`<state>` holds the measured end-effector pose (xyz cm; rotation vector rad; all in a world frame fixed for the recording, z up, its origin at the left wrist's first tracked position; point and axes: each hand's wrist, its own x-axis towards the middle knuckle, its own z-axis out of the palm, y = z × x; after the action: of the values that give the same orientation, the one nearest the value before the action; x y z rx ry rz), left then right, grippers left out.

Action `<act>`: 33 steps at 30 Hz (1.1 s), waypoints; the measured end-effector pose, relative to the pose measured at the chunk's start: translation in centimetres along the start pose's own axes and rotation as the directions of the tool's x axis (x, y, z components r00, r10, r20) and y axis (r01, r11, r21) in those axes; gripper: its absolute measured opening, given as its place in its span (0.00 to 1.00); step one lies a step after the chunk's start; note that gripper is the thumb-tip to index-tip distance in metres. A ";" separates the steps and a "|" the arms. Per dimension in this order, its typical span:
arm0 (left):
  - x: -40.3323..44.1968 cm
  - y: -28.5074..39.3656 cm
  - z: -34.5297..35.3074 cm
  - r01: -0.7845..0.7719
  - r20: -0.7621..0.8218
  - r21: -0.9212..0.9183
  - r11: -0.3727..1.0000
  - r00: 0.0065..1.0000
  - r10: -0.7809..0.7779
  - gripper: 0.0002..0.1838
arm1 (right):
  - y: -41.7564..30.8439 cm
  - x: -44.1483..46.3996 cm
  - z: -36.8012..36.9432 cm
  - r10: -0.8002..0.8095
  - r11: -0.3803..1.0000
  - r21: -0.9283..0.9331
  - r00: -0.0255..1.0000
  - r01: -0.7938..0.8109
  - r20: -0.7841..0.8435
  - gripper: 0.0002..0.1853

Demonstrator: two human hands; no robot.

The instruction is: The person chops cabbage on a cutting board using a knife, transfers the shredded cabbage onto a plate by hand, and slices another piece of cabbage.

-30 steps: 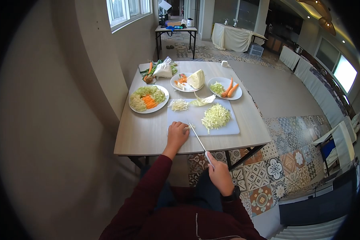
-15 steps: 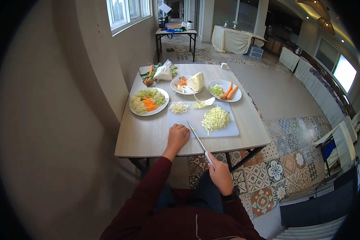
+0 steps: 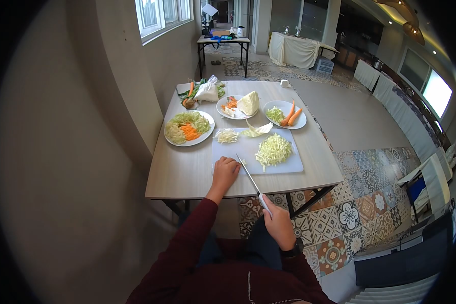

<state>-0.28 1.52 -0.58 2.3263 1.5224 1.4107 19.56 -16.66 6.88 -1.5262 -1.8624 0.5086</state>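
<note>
My right hand (image 3: 279, 225) is wrapped round the white handle of a knife (image 3: 250, 176), whose blade slants over the cutting board (image 3: 227, 152) with its tip pointing away from me. Just left of the blade, my left hand (image 3: 226, 172) presses down with curled fingers on the board's near left part; whatever lies under them is hidden. A few pale shreds (image 3: 244, 162) lie beside the blade. On the board's right side is a heap of shredded cabbage (image 3: 273, 151). A smaller pile of pale strips (image 3: 227, 136) and a loose cabbage leaf (image 3: 257, 130) lie along its far edge.
A plate (image 3: 183, 145) of shredded vegetables stands at left. Behind are a plate with a cabbage wedge (image 3: 248, 104) and orange scraps, and another with carrots (image 3: 295, 116) and green shreds. A white bag (image 3: 206, 92) with vegetables lies at the far left. A wall borders the table's left.
Pale shreds show more plainly beside the blade. The knife and my right hand have shifted very slightly; my left hand stays nearly in place.
</note>
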 end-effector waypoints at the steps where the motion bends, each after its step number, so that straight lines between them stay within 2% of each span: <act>1: 0.0 -0.1 0.1 0.003 0.000 0.005 1.000 1.000 -0.003 0.02 | -0.1 -0.2 -0.1 0.018 1.000 -0.009 1.000 -0.018 0.012 0.25; 7: 0.0 0.1 -0.1 0.047 -0.015 -0.019 0.999 0.999 -0.048 0.02 | -0.5 -2.0 -1.3 -0.028 1.000 0.003 1.000 0.028 0.003 0.25; 13: 0.1 0.4 -0.3 0.058 0.000 -0.012 0.998 0.998 -0.058 0.03 | -2.1 -2.2 -1.4 0.063 0.993 -0.108 0.996 -0.056 0.064 0.26; 16: 0.1 0.2 -0.2 0.048 -0.004 -0.017 0.999 0.999 -0.048 0.03 | -2.3 -1.4 0.1 0.051 0.984 -0.175 0.997 -0.040 0.062 0.26; 24: 0.0 0.3 -0.4 0.016 0.007 -0.032 0.999 1.000 -0.016 0.05 | -0.1 1.7 3.6 -0.016 0.994 -0.106 0.999 0.019 0.035 0.25; 33: 0.0 -0.1 0.0 0.063 0.007 -0.035 0.997 0.998 -0.062 0.08 | -0.3 0.5 2.2 0.001 0.998 -0.057 1.000 0.000 0.012 0.25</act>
<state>-0.38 1.52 -0.63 2.2402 1.5409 1.4030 17.76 -16.04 5.64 -1.5640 -1.9004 0.4692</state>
